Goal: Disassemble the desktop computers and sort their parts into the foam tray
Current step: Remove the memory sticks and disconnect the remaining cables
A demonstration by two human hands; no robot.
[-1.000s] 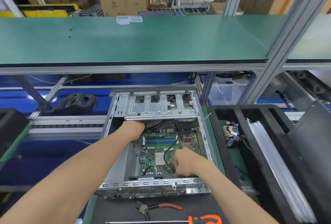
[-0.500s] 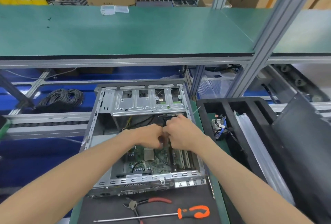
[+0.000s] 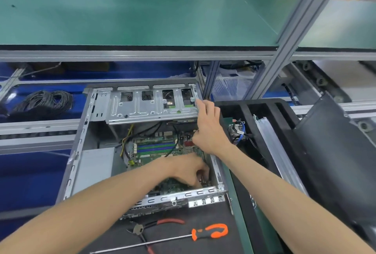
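The open computer case [image 3: 142, 142] is lying flat on the bench in front of the person, with its green board [image 3: 160, 148] showing inside. The left hand [image 3: 189, 170] is reaching down into the near right corner of the case, over the board. Its fingers are curled and pinching something small and dark there; what it is cannot be told. The right hand [image 3: 209, 127] is hovering over the far right edge of the case, just beside the silver drive cage [image 3: 150, 105]. Its fingers are stretched out and loose, and it is holding nothing.

The black foam tray [image 3: 260, 111] is sitting just to the right of the case, near the right hand. A small part with blue wires [image 3: 237, 133] is lying in one slot.

In front of the case, red-handled pliers [image 3: 154, 227] and an orange-handled screwdriver [image 3: 203, 233] are lying on a dark mat [image 3: 203, 215]. A coil of black cable [image 3: 42, 101] is resting well off to the left.
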